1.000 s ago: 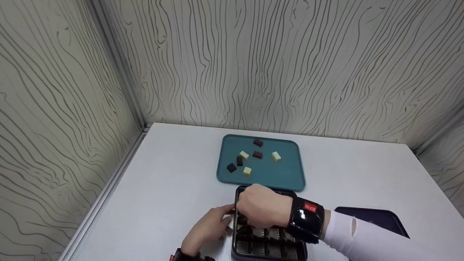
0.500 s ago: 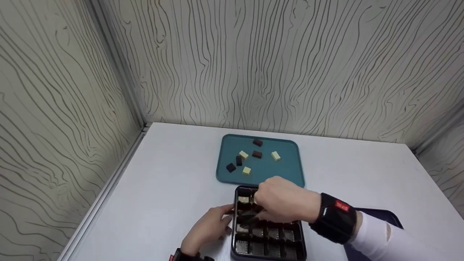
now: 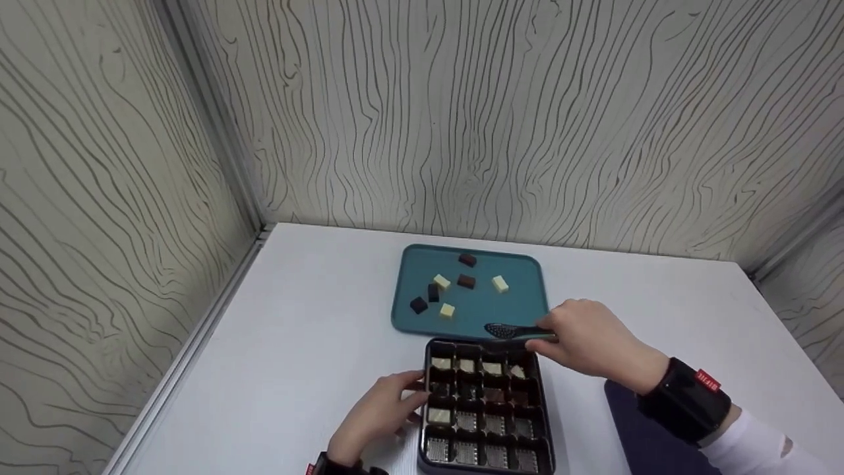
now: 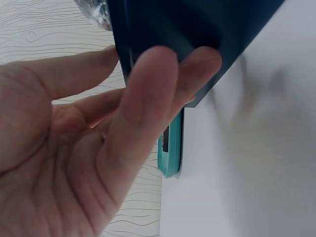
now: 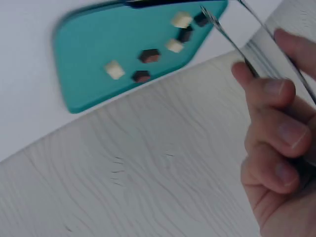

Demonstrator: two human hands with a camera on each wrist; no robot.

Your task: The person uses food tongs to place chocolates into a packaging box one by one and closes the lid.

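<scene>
My right hand [image 3: 590, 340] grips black tongs [image 3: 511, 331] with perforated tips, held over the far right of a black compartment box [image 3: 552, 455]. The tongs' arms are spread, and nothing shows between them. White chocolate pieces [image 3: 492, 369] fill the box's far row; dark and brown pieces [image 3: 493, 396] sit in the second. A single white piece [image 3: 439, 416] lies in the third row's left compartment. My left hand [image 3: 379, 412] touches the box's left side with fairly straight fingers [image 4: 143, 94]. Beyond the box, a teal tray [image 3: 514, 264] bears several loose white, brown and dark pieces [image 3: 447, 310].
A dark navy flat tray or lid [image 3: 649, 435] lies at the right, partly under my right forearm. The wood-patterned back wall [image 3: 461, 132] rises behind the white table [image 3: 310, 297], with another wall at the left.
My right hand has moved right and away from the box's left side, carrying the tongs. The white piece in the third row's left compartment is now in plain sight. My left hand stays put.
</scene>
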